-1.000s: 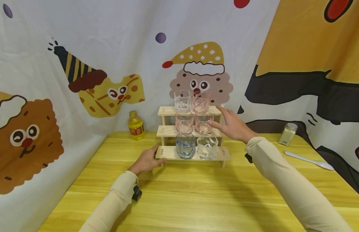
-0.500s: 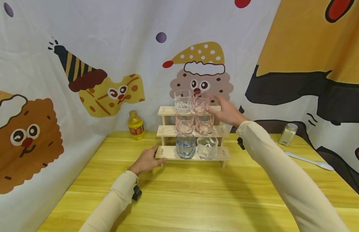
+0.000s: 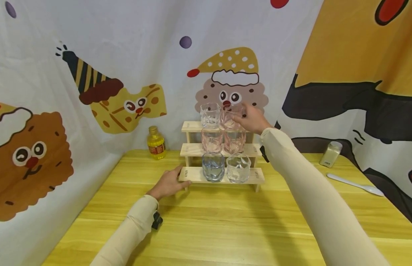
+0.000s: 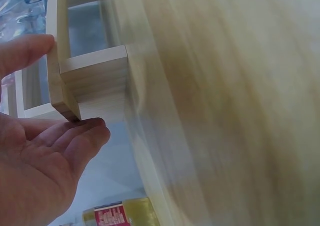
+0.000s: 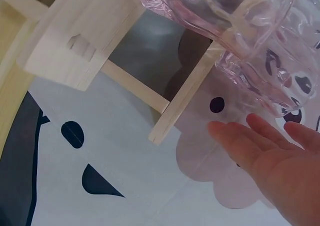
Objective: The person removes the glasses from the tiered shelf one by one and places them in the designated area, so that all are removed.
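A three-tier wooden stand (image 3: 192, 174) holds several faceted glasses, two on each tier. My left hand (image 3: 168, 183) holds the left end of the lowest tier. In the left wrist view, the thumb lies on one side of that board and the fingers (image 4: 90, 136) at its other side. My right hand (image 3: 254, 119) is at the right side of the pink glass (image 3: 228, 117) on the top tier, its thumb overlapping the glass. The right wrist view shows its fingers (image 5: 250, 146) extended beside the pink glass; the thumb is hidden there. A clear glass (image 3: 210, 116) stands left of it.
On the middle tier stand two pink glasses (image 3: 211, 141); on the lowest, a bluish glass (image 3: 213, 168) and a clear glass (image 3: 238, 169). A yellow oil bottle (image 3: 156, 144) is at back left. A jar (image 3: 330, 154) and a white spoon (image 3: 354, 184) lie right. Behind hangs a printed cloth (image 3: 142, 48).
My right hand has moved up and left, from beside the middle tier to the top pink glass. My left hand has stayed at the stand's lowest tier.
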`<state>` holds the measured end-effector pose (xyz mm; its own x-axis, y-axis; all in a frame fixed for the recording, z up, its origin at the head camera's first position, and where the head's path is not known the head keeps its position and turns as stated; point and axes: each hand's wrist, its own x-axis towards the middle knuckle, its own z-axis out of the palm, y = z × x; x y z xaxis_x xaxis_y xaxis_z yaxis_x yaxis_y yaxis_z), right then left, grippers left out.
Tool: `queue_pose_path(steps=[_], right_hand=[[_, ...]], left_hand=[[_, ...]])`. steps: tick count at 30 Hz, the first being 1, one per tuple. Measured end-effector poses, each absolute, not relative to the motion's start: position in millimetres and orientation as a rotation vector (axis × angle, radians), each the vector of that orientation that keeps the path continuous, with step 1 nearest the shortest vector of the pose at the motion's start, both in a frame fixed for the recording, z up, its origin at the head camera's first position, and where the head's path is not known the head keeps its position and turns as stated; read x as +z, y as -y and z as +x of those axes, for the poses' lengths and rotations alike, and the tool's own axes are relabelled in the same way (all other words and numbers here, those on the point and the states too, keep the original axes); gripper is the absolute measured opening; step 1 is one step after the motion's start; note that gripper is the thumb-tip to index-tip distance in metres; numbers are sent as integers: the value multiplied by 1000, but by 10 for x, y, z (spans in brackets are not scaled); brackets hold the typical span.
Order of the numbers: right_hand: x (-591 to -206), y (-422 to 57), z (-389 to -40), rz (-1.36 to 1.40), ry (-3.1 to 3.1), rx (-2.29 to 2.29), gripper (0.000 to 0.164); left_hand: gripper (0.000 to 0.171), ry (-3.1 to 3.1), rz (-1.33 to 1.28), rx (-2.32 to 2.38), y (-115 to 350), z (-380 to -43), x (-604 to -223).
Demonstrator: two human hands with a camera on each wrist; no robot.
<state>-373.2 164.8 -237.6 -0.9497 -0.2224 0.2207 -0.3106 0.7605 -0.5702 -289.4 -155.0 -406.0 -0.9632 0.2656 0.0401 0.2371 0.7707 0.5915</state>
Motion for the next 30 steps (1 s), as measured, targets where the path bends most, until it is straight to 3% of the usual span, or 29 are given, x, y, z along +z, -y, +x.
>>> queue_pose_path(steps=[10, 30], right_hand=[[-2452, -1517, -3938, 337, 2780, 1009, 77], [-2491, -1475, -3944, 207, 2702, 1271, 76]], left_hand=[[83, -2915, 422, 959, 1547, -2883, -4049], [83, -2922, 410, 956, 1544, -2929, -4081]])
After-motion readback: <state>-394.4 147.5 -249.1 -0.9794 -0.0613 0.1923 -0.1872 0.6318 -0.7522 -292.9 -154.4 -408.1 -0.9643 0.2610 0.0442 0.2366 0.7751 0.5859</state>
